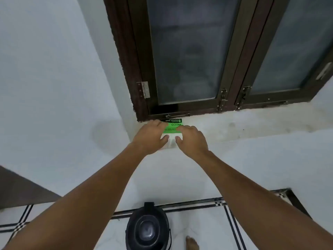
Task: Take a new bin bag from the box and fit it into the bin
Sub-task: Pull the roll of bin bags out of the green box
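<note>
A green, black and white box of bin bags (172, 126) lies on the white window sill (252, 123), close to the left corner of the window. My left hand (150, 137) grips the box's left side and my right hand (191, 139) grips its right side, thumbs on the white near end. No bag shows outside the box. The black bin (148, 230) stands on the floor below, against the wall, with its dark inside visible and no liner seen in it.
A dark-framed window (198, 56) with frosted panes rises behind the sill. A dark wooden surface (21, 190) juts in at the left. The floor is white tile with black border lines (232, 226). A bare foot (191, 243) stands right of the bin.
</note>
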The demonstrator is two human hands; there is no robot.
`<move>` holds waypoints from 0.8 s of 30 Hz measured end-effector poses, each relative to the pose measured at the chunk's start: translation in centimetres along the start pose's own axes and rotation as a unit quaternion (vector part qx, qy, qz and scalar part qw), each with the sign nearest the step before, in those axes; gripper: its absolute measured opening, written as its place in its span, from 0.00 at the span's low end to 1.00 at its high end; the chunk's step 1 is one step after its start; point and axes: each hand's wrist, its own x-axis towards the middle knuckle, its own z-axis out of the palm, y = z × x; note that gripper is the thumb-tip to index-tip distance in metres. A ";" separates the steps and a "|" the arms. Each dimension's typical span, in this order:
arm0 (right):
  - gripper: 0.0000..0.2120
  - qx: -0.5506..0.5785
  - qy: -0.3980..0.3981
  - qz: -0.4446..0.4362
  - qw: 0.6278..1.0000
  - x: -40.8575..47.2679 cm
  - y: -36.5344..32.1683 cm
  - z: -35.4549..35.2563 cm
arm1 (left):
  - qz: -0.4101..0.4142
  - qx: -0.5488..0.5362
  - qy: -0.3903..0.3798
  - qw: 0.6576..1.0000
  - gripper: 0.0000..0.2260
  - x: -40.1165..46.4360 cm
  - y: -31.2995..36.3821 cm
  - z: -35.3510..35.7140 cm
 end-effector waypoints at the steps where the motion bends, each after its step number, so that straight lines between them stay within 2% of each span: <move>1: 0.19 -0.006 -0.003 -0.001 1.000 1.3 0.7 0.4 | 0.000 0.005 -0.013 1.000 0.24 1.4 0.0 0.5; 7: 0.31 -0.014 -0.021 0.032 0.999 7.4 4.0 3.4 | -0.025 0.065 -0.050 0.996 0.29 7.8 -0.8 4.2; 12: 0.27 -0.027 0.001 -0.014 1.000 9.8 5.5 4.9 | -0.001 0.091 -0.052 0.995 0.30 9.2 -2.3 6.1; 14: 0.25 -0.017 -0.016 -0.021 0.999 10.2 5.8 4.8 | 0.009 0.093 -0.048 0.994 0.31 9.4 -2.7 6.5; 15: 0.25 0.022 -0.033 -0.011 0.999 10.3 5.9 4.7 | 0.014 0.092 -0.045 0.995 0.31 9.5 -2.8 6.7; 17: 0.24 0.170 -0.075 0.044 0.982 10.1 5.8 4.2 | 0.016 0.085 -0.033 0.996 0.32 9.6 -3.0 6.8; 20: 0.21 0.371 -0.088 0.126 0.916 10.0 5.4 3.4 | 0.013 0.059 -0.016 0.998 0.32 9.8 -2.8 6.4; 22: 0.19 0.441 -0.103 0.167 0.876 9.7 5.0 3.2 | 0.011 0.041 -0.008 0.999 0.30 9.9 -2.7 5.9; 24: 0.19 0.468 -0.116 0.174 0.859 9.6 5.1 2.8 | 0.013 0.035 -0.015 0.999 0.28 10.2 -2.4 5.2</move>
